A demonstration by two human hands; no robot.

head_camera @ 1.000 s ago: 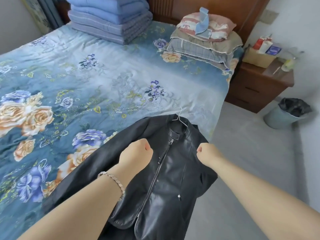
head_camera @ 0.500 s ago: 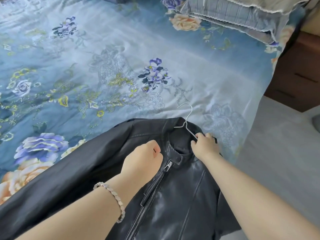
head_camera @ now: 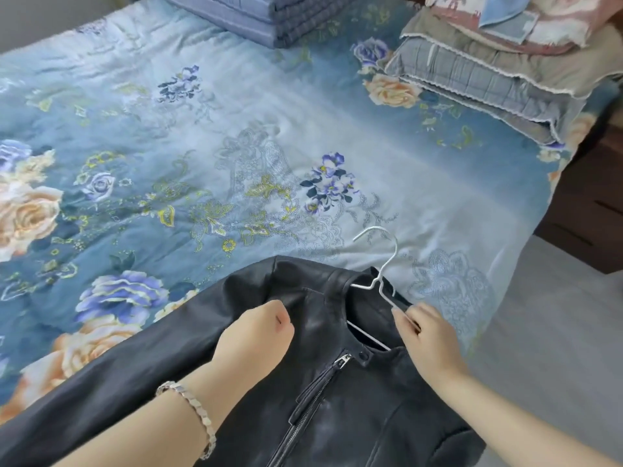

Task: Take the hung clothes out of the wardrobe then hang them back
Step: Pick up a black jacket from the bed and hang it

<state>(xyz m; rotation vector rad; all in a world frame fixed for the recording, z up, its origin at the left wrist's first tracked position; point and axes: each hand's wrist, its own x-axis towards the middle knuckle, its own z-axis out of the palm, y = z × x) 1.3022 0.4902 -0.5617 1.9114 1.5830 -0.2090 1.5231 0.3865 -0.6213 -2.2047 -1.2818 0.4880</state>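
Both forearms reach forward from the bottom of the view over the near edge of the bed (head_camera: 236,129). The left hand (head_camera: 256,335) is clenched knuckles-up on the chest of the black leather jacket (head_camera: 354,416), its fingers curled down into the leather beside the collar. A beaded bracelet (head_camera: 192,409) circles that wrist. The right hand (head_camera: 426,332) pinches the sloping arm of the white wire hanger (head_camera: 377,281) between thumb and fingers, just at the right side of the collar.

The jacket lies front-up on the floral blue bedspread, one sleeve stretched out to the left, its right side hanging over the bed's edge above the grey floor (head_camera: 556,332). Its zipper (head_camera: 313,396) is closed up to the neck. The hanger sits partly inside the collar opening, with the hook lying on the bedspread beyond.

At the far side, folded blue blankets (head_camera: 269,18) and stacked pillows (head_camera: 488,79) rest on the bed.
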